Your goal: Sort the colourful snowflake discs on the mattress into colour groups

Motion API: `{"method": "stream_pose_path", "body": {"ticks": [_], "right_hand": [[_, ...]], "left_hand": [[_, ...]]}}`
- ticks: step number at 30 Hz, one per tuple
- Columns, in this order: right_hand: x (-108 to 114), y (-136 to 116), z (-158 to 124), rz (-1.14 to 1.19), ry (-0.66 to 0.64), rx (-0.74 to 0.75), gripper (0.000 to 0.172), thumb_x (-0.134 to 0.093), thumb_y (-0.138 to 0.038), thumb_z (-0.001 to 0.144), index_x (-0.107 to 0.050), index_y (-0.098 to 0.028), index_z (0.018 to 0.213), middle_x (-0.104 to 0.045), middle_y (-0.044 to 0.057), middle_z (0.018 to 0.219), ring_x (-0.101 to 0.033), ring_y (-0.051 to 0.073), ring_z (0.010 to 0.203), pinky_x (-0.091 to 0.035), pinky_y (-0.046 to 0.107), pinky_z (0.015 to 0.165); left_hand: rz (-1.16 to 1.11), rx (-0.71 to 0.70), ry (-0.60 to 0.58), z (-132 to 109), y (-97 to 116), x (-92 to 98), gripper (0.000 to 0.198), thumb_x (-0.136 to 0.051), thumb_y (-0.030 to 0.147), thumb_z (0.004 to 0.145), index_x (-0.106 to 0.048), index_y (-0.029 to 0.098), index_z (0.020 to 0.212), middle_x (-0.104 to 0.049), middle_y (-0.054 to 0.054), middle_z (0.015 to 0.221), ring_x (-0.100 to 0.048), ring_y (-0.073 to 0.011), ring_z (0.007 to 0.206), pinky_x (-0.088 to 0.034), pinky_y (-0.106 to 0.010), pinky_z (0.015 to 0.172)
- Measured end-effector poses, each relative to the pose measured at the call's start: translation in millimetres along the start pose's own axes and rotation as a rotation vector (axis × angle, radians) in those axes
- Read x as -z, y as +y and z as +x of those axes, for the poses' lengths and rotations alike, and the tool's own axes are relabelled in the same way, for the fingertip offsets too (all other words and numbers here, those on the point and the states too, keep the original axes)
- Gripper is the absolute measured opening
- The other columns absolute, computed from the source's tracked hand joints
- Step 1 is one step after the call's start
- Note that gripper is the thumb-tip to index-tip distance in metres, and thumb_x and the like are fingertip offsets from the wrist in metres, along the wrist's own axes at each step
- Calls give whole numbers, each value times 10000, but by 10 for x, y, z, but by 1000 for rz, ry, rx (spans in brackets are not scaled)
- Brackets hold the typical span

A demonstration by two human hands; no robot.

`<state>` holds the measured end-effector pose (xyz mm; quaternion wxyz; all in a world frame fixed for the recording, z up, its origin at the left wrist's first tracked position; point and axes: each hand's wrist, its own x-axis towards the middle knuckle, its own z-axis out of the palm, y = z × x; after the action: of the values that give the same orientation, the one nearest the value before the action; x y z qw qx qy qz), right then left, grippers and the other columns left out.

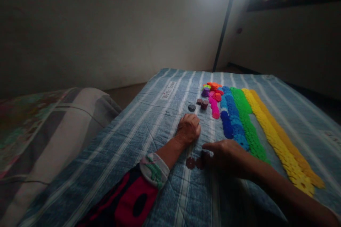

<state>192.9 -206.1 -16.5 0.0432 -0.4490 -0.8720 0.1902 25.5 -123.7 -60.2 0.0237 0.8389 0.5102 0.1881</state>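
While left hand (pixel 188 129) and right hand (pixel 222 153) lie apart, grips unclear, one grey disc (pixel 191 108), two yellow strips (pixel 286 156)

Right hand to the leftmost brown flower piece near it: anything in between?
Yes. Another brown piece lies between the right hand and the leftmost brown flower piece; whether the hand touches it is too dark to tell. The left hand is farther up the cloth, outside that gap.
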Motion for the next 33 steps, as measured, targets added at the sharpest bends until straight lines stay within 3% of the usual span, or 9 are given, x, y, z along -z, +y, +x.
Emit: {"method": "stream_pose_path", "body": {"ticks": [4, 11, 19, 24, 33], "right_hand": [[-16, -14, 18, 56, -34, 51, 124, -553, -235, 881, -674, -227, 855, -725, -5, 744, -641, 112, 642, -307, 213, 542], [13, -57, 8, 13, -85, 0, 167, -532, -182, 870, -698, -203, 857, -745, 37, 825, -671, 145, 712, -340, 215, 555], [4, 23, -35, -93, -66, -21, 133, -558, -200, 848, -691, -193, 847, -718, 35, 746, -634, 139, 650, -288, 237, 543], [25, -108, -16, -19, -76, 14, 127, -569, -246, 860, -688, -201, 869, -721, 29, 763, -627, 127, 657, -290, 229, 536], [-99, -216, 15, -91, -26, 77, 113, -570, -266, 827, -648, -198, 872, -716, 25, 770, -572, 115, 565, -227, 262, 498]], "left_hand": [[-8, -6, 10, 3, -4, -2, 91, -539, 180, 817, -624, 185, 848, -641, -75, 1035, -534, -231, 1000, -451, -377, 899], [9, 6, -25, 13, 19, 31, 101, -538, 194, 825, -631, 177, 861, -647, -77, 1034, -543, -236, 1011, -451, -371, 901], [-9, -3, -15, 10, 20, 32, 104, -539, 179, 817, -633, 182, 861, -644, -78, 1039, -541, -234, 1024, -452, -386, 904], [13, 4, -36, 14, 24, 36, 107, -539, 195, 825, -633, 178, 871, -645, -78, 1065, -540, -241, 1037, -442, -374, 916], [-6, -2, -14, 16, 18, 18, 110, -533, 194, 827, -632, 178, 872, -651, -77, 1042, -540, -238, 1021, -439, -373, 909]]}}
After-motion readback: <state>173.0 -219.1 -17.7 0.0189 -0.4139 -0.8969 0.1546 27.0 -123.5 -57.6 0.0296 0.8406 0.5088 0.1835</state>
